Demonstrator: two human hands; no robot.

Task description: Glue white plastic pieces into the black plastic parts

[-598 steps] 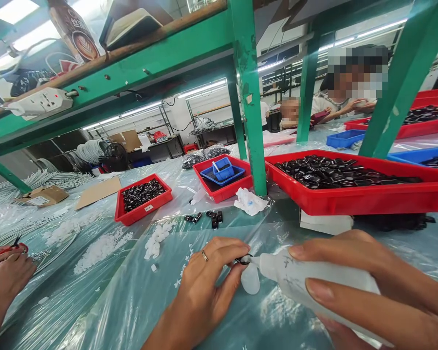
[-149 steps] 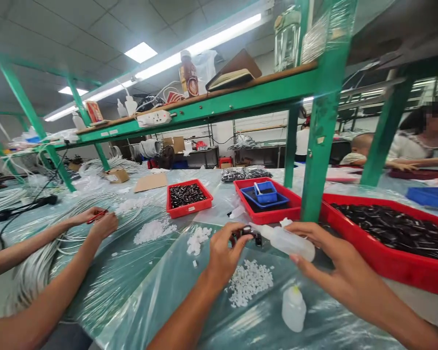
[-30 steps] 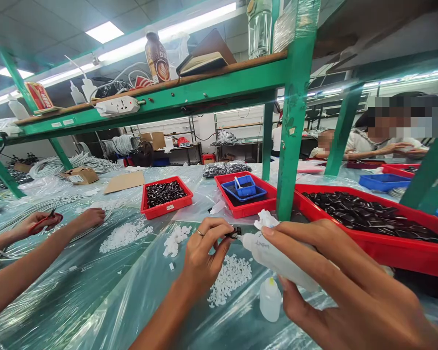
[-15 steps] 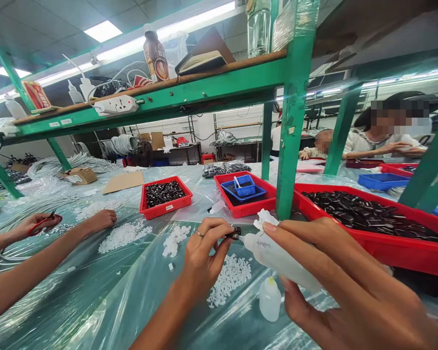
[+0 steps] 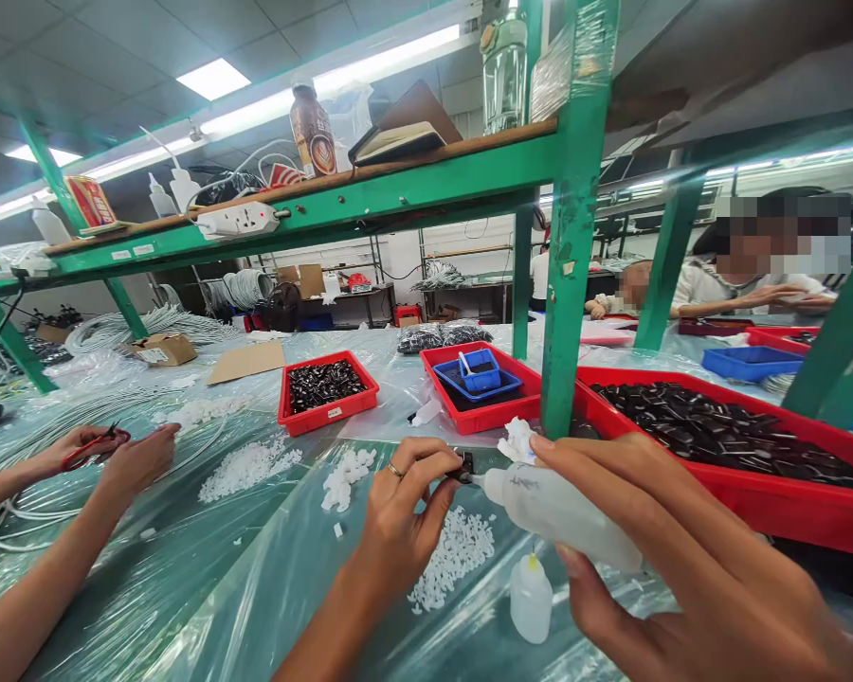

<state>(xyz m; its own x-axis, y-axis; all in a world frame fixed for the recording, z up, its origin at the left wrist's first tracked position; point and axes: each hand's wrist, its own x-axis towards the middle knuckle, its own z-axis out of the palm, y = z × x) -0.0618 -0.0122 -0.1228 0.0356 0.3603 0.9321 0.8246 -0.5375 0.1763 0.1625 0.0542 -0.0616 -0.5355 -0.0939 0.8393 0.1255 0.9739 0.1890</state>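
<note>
My left hand (image 5: 405, 507) pinches a small black plastic part (image 5: 464, 465) between thumb and fingertips. In my right hand (image 5: 682, 549) lies a translucent white squeeze bottle (image 5: 561, 511), tilted on its side, its thin nozzle against or very close to the black part. A crumpled white tissue (image 5: 517, 441) sits by my right fingertips. Below my hands is a pile of small white pieces (image 5: 455, 559). A second small bottle (image 5: 531, 599) with a yellow tip stands beside that pile.
A red tray of small black parts (image 5: 327, 423) stands ahead, beside a red tray with blue bins (image 5: 483, 419). At right is a big red tray (image 5: 753, 493). A green post (image 5: 560, 284) rises close ahead. At left, a co-worker's hands (image 5: 138, 459) hold red-handled scissors (image 5: 89, 450) and cable.
The view has shifted slightly, and my hands keep the black part and bottle nozzle together. The co-worker's nearer hand has moved left, from the white pieces toward the scissors, with a cable.
</note>
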